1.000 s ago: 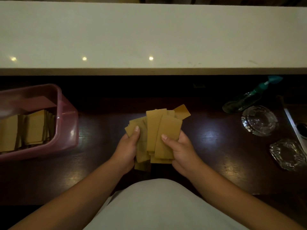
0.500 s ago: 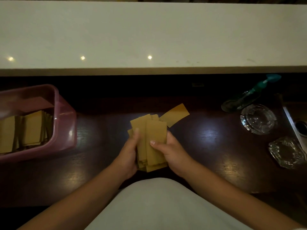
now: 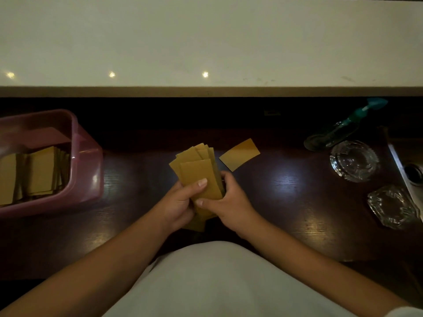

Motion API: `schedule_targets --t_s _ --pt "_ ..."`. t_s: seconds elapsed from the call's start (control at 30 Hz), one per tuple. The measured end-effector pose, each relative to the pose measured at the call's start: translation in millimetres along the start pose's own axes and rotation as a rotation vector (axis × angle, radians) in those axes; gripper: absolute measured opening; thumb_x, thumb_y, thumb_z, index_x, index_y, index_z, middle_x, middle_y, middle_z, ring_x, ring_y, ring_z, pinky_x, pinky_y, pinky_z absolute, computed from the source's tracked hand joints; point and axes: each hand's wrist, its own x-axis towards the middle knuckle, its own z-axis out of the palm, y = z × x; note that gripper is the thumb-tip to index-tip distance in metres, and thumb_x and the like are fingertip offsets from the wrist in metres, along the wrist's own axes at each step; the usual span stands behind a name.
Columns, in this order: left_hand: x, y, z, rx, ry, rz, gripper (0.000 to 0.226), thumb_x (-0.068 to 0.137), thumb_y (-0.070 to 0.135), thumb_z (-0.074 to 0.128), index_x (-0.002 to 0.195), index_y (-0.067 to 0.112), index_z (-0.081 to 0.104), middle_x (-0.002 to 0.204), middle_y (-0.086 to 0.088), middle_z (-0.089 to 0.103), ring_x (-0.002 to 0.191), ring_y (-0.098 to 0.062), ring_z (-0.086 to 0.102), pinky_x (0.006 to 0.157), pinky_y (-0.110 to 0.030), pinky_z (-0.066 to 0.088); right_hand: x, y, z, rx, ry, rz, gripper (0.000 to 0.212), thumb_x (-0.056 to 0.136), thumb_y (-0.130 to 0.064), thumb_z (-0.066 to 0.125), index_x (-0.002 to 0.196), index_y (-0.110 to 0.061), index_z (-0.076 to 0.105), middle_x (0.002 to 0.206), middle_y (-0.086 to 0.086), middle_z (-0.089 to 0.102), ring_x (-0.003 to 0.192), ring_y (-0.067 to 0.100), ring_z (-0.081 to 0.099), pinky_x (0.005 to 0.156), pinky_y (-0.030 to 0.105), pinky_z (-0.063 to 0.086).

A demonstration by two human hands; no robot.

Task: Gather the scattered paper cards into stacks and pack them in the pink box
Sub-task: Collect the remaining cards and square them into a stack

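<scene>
Both the left hand (image 3: 178, 202) and right hand (image 3: 229, 200) clasp the loose fan of thin tan paper cards (image 3: 196, 170), light, slippery and bendable, best squeezed along their long edges.

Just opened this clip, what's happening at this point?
A person is squaring up a bunch of tan paper cards, gripped between the left hand and right hand above a dark wooden table. The bunch is uneven, its top edges fanned. One loose card lies on the table just beyond, to the right. The pink box at the left already holds upright stacks of cards. Two glass ashtrays sit off right.
</scene>
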Motion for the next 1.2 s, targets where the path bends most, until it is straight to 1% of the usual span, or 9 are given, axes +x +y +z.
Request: schedule_targets --t_s 0.2,0.3,0.43,0.57,0.77,0.9,1.07,1.13,1.2 --pt "24 34 -25 0.259 0.060 0.195 0.107 0.047 0.040 0.092 0.135 0.028 0.034 0.130 -0.004 0.056 0.117 -0.017 0.057 0.085 -0.032 0.053 15 -6 -36 -0.321 0.081 -0.064 0.065 0.072 -0.029 0.083 0.126 -0.030 0.047 0.105 -0.017 0.059 0.095 0.002 0.060 0.078 0.024 0.054" --pt "38 44 -28 0.764 0.017 0.274 0.108 0.052 0.034 0.088 0.137 0.043 0.022 0.150 -0.005 0.032 0.137 -0.013 0.034 0.102 -0.031 0.042 29 0 -49 -0.811 0.098 -0.164 0.063 0.073 -0.038 0.077 0.127 -0.031 0.044 0.114 -0.002 0.063 0.100 0.021 0.063 0.080 0.040 0.055" --pt "52 28 -27 1.155 -0.128 0.226 0.109 0.065 0.023 0.087 0.146 0.038 0.016 0.147 0.002 0.034 0.133 -0.007 0.034 0.098 -0.014 0.039 44 12 -43 -1.220 0.054 -0.293 0.057 0.080 -0.033 0.066 0.129 -0.029 0.038 0.116 0.005 0.058 0.101 0.034 0.062 0.072 0.044 0.054" --pt "57 5 -34 1.196 -0.079 0.223 0.101 0.066 0.023 0.086 0.147 0.031 0.025 0.144 0.002 0.038 0.128 -0.008 0.040 0.097 -0.013 0.039 47 33 -42 -1.148 0.045 -0.247 0.055 0.080 -0.022 0.066 0.128 -0.026 0.039 0.115 0.008 0.056 0.103 0.032 0.057 0.073 0.042 0.052" --pt "57 -21 -43 1.286 -0.036 0.369 0.084 0.066 0.018 0.084 0.138 0.014 0.040 0.132 -0.008 0.041 0.117 -0.013 0.045 0.095 -0.003 0.032 42 52 -48 -0.741 0.019 -0.288 0.068 0.076 -0.011 0.075 0.138 -0.013 0.047 0.131 0.009 0.053 0.117 0.019 0.051 0.090 0.021 0.040" --pt "57 -18 -43 1.215 -0.003 0.356 0.080 0.071 0.015 0.082 0.137 0.024 0.038 0.128 -0.001 0.043 0.120 -0.010 0.047 0.094 -0.004 0.036 38 63 -60 -0.547 0.156 -0.231 0.066 0.072 -0.011 0.082 0.131 -0.016 0.055 0.123 0.002 0.057 0.111 0.012 0.055 0.097 0.031 0.049" --pt "53 -28 -35 1.308 -0.039 0.425 0.079 0.077 0.011 0.075 0.143 0.021 0.035 0.131 -0.007 0.041 0.118 -0.013 0.046 0.097 -0.017 0.042 44 62 -37 -0.415 0.184 -0.151 0.088 0.073 -0.006 0.079 0.147 -0.022 0.032 0.129 -0.006 0.032 0.117 0.004 0.039 0.090 0.002 0.036" --pt "52 -29 -36 1.433 -0.024 0.472 0.076 0.077 0.016 0.074 0.142 0.018 0.036 0.134 -0.010 0.036 0.125 -0.020 0.040 0.102 -0.031 0.043 46 62 -36 -0.444 0.159 -0.140 0.101 0.074 -0.008 0.080 0.152 -0.026 0.018 0.132 -0.006 0.026 0.114 0.002 0.037 0.083 0.000 0.036" --pt "53 -25 -40 1.576 -0.021 0.486 0.078 0.077 0.024 0.073 0.143 0.019 0.033 0.139 -0.012 0.032 0.130 -0.026 0.035 0.104 -0.038 0.042 46 62 -42 -0.558 0.115 -0.164 0.109 0.074 -0.015 0.081 0.154 -0.029 0.009 0.140 -0.003 0.021 0.116 0.005 0.036 0.090 0.008 0.040"
